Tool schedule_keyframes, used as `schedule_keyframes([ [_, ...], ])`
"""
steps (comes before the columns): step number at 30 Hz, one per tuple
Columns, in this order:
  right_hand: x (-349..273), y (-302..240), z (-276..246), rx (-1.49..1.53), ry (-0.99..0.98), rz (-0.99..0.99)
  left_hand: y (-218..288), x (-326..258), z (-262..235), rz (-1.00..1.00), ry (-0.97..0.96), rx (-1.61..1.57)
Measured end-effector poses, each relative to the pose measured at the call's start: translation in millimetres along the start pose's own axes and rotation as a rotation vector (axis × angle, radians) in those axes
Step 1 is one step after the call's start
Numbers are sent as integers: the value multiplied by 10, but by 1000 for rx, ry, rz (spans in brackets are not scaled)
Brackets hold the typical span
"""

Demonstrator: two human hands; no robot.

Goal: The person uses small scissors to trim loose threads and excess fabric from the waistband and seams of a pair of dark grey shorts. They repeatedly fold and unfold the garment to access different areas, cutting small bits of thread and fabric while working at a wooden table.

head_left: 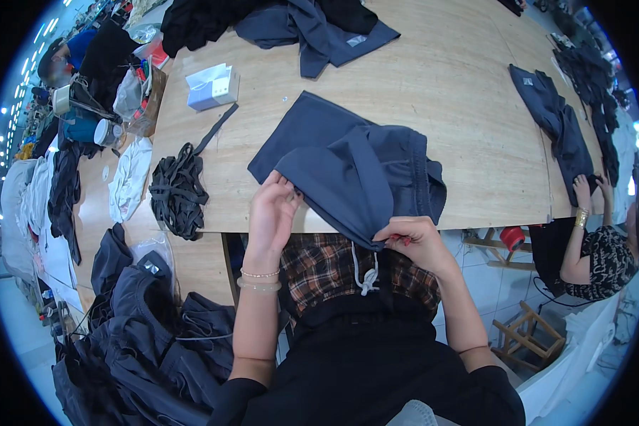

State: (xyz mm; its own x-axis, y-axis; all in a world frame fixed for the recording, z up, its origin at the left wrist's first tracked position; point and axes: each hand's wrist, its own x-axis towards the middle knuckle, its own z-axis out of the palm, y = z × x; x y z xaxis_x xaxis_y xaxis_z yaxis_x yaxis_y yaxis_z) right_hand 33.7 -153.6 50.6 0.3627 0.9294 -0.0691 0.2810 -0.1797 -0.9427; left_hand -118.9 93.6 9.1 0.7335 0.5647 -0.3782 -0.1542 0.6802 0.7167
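A pair of dark blue-grey trousers (341, 174) lies folded on the wooden table in front of me, one corner hanging over the near edge. The gathered elastic waistband (433, 186) is at its right. My left hand (272, 216) pinches the cloth at its left edge, palm partly turned up. At the overhanging lower corner, my right hand (415, 243) is closed on the cloth between thumb and finger. A small red thing shows inside the right hand, mostly hidden by the fingers; its kind I cannot make out.
Left of the trousers lies a coil of dark elastic tape (181, 190), with a tissue box (213, 88) beyond it. More dark garments (142, 334) are heaped at lower left. A co-worker (596, 259) handles dark trousers (557, 124) at right, near a wooden stool (529, 337).
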Motion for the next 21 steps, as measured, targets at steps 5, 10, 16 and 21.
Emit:
schedule_keyframes([
  [5, -47, 183, 71, -30, 70, 58, -196, -203, 341, 73, 80, -265],
  [10, 193, -40, 20, 152, 282, 145, -388, -363, 675, 179, -89, 172],
  [16, 522, -125, 204, 346, 388, 154, -372, -440, 730, 110, -240, 200],
  [21, 449, -155, 190, 320, 341, 113, -266, -443, 591, -59, -71, -114],
])
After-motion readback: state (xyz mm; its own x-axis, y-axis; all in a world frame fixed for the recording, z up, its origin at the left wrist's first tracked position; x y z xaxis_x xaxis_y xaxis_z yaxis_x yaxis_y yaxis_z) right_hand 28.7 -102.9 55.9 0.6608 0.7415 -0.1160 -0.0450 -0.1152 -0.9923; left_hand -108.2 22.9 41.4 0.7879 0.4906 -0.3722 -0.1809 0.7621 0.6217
